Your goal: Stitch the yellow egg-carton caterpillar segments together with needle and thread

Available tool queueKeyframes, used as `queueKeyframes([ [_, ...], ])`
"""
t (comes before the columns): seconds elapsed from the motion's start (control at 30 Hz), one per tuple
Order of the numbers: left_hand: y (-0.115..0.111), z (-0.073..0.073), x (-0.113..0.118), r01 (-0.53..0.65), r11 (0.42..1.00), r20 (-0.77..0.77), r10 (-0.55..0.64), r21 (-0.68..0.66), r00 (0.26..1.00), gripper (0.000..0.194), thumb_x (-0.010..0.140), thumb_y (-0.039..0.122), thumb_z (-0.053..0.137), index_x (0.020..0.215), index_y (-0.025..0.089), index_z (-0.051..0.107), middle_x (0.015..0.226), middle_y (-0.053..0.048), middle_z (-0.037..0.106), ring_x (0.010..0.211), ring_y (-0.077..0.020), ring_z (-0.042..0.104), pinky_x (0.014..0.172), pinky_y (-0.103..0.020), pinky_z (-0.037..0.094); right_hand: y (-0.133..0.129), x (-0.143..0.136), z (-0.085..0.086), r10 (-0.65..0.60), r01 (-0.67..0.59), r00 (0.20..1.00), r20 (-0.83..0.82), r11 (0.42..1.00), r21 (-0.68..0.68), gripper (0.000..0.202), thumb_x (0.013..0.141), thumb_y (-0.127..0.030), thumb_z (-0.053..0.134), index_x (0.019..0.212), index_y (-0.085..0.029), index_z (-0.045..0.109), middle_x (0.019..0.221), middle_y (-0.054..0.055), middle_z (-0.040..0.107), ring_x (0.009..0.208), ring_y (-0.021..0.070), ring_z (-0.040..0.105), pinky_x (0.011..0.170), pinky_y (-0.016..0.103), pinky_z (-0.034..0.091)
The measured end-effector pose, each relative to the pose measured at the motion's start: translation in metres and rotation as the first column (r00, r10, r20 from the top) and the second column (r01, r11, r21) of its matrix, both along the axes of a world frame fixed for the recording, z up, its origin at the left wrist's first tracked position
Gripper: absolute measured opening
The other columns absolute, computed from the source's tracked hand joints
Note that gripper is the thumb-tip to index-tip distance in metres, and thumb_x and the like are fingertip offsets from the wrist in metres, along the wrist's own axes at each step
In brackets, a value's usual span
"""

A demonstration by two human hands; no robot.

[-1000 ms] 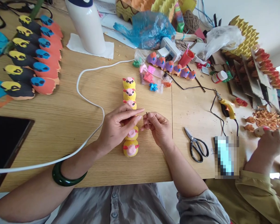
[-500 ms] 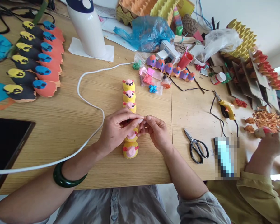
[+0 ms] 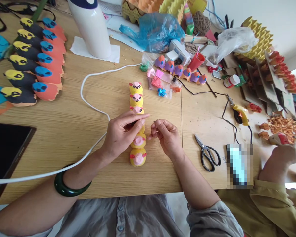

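A row of yellow egg-carton cups (image 3: pixel 138 158) with pink faces and red side tabs runs upright in front of me; the upper ones have black facial marks. My left hand (image 3: pixel 123 130) is over the row's middle, index finger stretched right, thumb apart below it, other fingers curled under. A dark patch shows inside that hand; what it is I cannot make out. Just right of the row, my right hand (image 3: pixel 166 135) pinches a tiny dark bit (image 3: pixel 154 121) between thumb and index finger. The cups under my left hand are partly hidden.
A white cable (image 3: pixel 82 89) curves at left near a phone (image 3: pixel 10 158). Scissors (image 3: pixel 207 153) lie at right, beside a yellow-handled tool (image 3: pixel 240 113). Clay packets (image 3: pixel 160 79) and purple cups (image 3: pixel 179 69) are behind. A co-worker's hand (image 3: pixel 283 158) is at far right.
My hands have parted: the fingertips met before, and now a gap lies between them. The right hand has the tiny dark bit showing at its fingertips.
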State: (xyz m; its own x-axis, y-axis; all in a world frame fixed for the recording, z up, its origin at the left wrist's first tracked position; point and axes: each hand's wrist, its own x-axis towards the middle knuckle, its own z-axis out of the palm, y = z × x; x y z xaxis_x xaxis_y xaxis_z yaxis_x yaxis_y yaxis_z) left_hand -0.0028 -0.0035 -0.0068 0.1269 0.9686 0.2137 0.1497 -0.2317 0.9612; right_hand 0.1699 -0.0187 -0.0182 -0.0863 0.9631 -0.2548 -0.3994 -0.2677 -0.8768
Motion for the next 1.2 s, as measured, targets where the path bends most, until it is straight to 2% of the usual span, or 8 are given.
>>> queueKeyframes([
  [0.1, -0.001, 0.001, -0.001, -0.020, 0.997, 0.032, 0.022, -0.076, 0.999, 0.021, 0.098, 0.034, 0.069, 0.110, 0.026, 0.084, 0.096, -0.003, 0.078, 0.088, -0.0160, 0.071, 0.084, -0.028, 0.059, 0.000, 0.000, 0.000, 0.000, 0.000, 1.000, 0.017, 1.000, 0.000, 0.034, 0.079, -0.053, 0.088, 0.075, -0.022, 0.075, 0.068, -0.003, 0.065, 0.057, 0.0095, 0.055, 0.058, 0.027, 0.061],
  [0.2, -0.002, -0.001, -0.002, -0.027, 0.986, 0.100, 0.044, -0.164, 0.994, 0.026, 0.099, 0.040, 0.068, 0.117, 0.027, 0.082, 0.080, -0.001, 0.072, 0.072, -0.0136, 0.065, 0.070, -0.026, 0.056, 0.001, 0.000, -0.001, -0.032, 0.032, 0.999, 0.023, 0.999, 0.005, 0.032, 0.075, -0.049, 0.091, 0.079, -0.022, 0.075, 0.069, -0.005, 0.064, 0.057, 0.0086, 0.052, 0.058, 0.026, 0.061],
  [0.37, -0.001, -0.006, -0.002, 0.026, 0.967, 0.250, 0.040, -0.253, 0.967, 0.032, 0.101, 0.044, 0.066, 0.124, 0.027, 0.080, 0.064, 0.003, 0.060, 0.051, -0.0085, 0.044, 0.048, -0.022, 0.038, 0.002, 0.001, -0.003, -0.047, 0.046, 0.998, 0.052, 0.999, 0.013, 0.035, 0.078, -0.054, 0.088, 0.080, -0.022, 0.075, 0.066, -0.005, 0.060, 0.056, 0.0083, 0.049, 0.058, 0.025, 0.061],
  [0.53, 0.000, -0.002, 0.000, 0.034, 0.957, 0.219, 0.031, -0.288, 0.975, 0.029, 0.095, 0.037, 0.070, 0.117, 0.023, 0.082, 0.067, 0.003, 0.064, 0.054, -0.0088, 0.048, 0.051, -0.023, 0.041, 0.002, 0.001, -0.003, -0.028, 0.029, 0.999, 0.045, 1.000, -0.001, 0.037, 0.080, -0.056, 0.086, 0.076, -0.021, 0.074, 0.059, -0.007, 0.054, 0.052, 0.0077, 0.042, 0.056, 0.025, 0.059],
  [0.63, 0.000, 0.002, 0.001, 0.026, 0.966, 0.163, 0.017, -0.257, 0.986, 0.025, 0.093, 0.034, 0.070, 0.110, 0.022, 0.084, 0.070, 0.002, 0.068, 0.056, -0.0099, 0.052, 0.056, -0.024, 0.045, 0.003, 0.001, -0.003, -0.041, 0.041, 0.999, 0.015, 0.999, -0.006, 0.032, 0.077, -0.050, 0.090, 0.084, -0.022, 0.077, 0.068, -0.006, 0.061, 0.056, 0.0074, 0.048, 0.057, 0.024, 0.059],
  [0.73, -0.001, 0.005, 0.001, 0.047, 0.971, 0.142, -0.013, -0.236, 0.990, 0.024, 0.093, 0.033, 0.070, 0.109, 0.023, 0.084, 0.075, 0.001, 0.072, 0.056, -0.0106, 0.053, 0.056, -0.026, 0.046, 0.003, 0.002, -0.003, -0.010, 0.010, 1.000, -0.001, 1.000, -0.024, 0.031, 0.077, -0.049, 0.089, 0.081, -0.021, 0.075, 0.068, -0.005, 0.061, 0.057, 0.0076, 0.050, 0.056, 0.023, 0.058],
  [0.9, 0.000, 0.005, 0.000, 0.071, 0.969, 0.114, -0.044, -0.239, 0.992, 0.024, 0.092, 0.032, 0.070, 0.109, 0.022, 0.084, 0.073, 0.001, 0.071, 0.054, -0.0105, 0.051, 0.051, -0.025, 0.043, 0.003, 0.002, -0.004, 0.018, -0.019, 1.000, -0.015, 1.000, -0.020, 0.028, 0.078, -0.046, 0.089, 0.085, -0.021, 0.078, 0.069, -0.005, 0.063, 0.059, 0.0079, 0.055, 0.058, 0.023, 0.059],
  [1.2, -0.001, 0.006, 0.001, 0.058, 0.963, 0.058, -0.044, -0.262, 0.997, 0.028, 0.092, 0.034, 0.068, 0.112, 0.020, 0.083, 0.075, 0.000, 0.073, 0.058, -0.0095, 0.055, 0.056, -0.022, 0.047, 0.003, 0.004, -0.006, 0.057, -0.057, 0.998, -0.032, 0.998, -0.008, 0.029, 0.077, -0.043, 0.091, 0.092, -0.021, 0.080, 0.068, -0.006, 0.065, 0.056, 0.0066, 0.054, 0.059, 0.023, 0.061],
])
